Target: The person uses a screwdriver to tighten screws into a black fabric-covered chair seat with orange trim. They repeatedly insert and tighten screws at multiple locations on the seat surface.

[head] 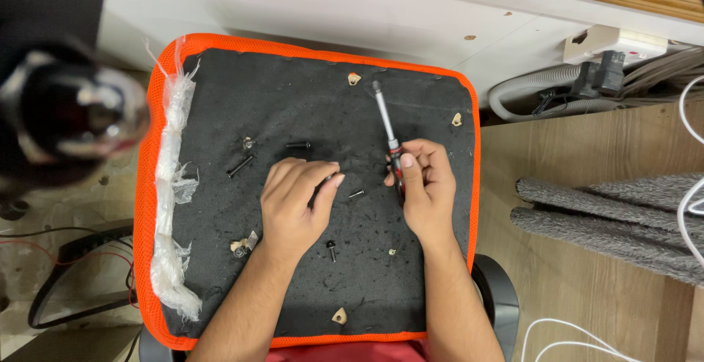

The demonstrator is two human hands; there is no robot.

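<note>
An upturned chair seat with a black underside and orange mesh rim lies before me. My right hand grips a screwdriver by its red-and-black handle, the metal shaft pointing away toward the seat's far edge. My left hand rests on the black fabric with fingers curled around a small dark screw at its fingertips. Loose black bolts lie around: one to the left, one above my left hand, one between the hands, one near my wrists.
Torn clear plastic wrap runs along the seat's left rim. A blurred dark round object looms at the left. Cables and a grey hose lie by the white wall. A grey fabric piece sits on the wooden floor at right.
</note>
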